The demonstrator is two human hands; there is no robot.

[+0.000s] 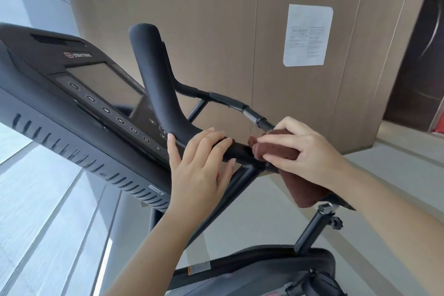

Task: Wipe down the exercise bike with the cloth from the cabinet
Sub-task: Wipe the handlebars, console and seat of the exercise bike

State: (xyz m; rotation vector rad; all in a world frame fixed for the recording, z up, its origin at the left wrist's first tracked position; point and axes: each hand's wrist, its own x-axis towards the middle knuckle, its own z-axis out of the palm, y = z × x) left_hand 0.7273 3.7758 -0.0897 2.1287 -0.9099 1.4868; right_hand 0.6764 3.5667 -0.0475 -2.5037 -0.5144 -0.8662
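The black exercise bike fills the middle of the tilted view, with its console (79, 94) at left and a curved black handlebar (156, 74) rising beside it. My left hand (199, 163) rests on the handlebar's lower bar, fingers laid over it. My right hand (302, 149) grips a brown cloth (278, 151) wrapped round the same bar just right of my left hand. The cloth's loose end (305, 190) hangs below the bar. The seat post (312, 226) and the bike's body (252, 269) show at the bottom.
A brown panelled wall (204, 19) with a white paper notice (307, 35) stands behind the bike. A dark doorway (422, 55) is at the right. Pale floor (48, 223) shows at lower left and beneath the bike.
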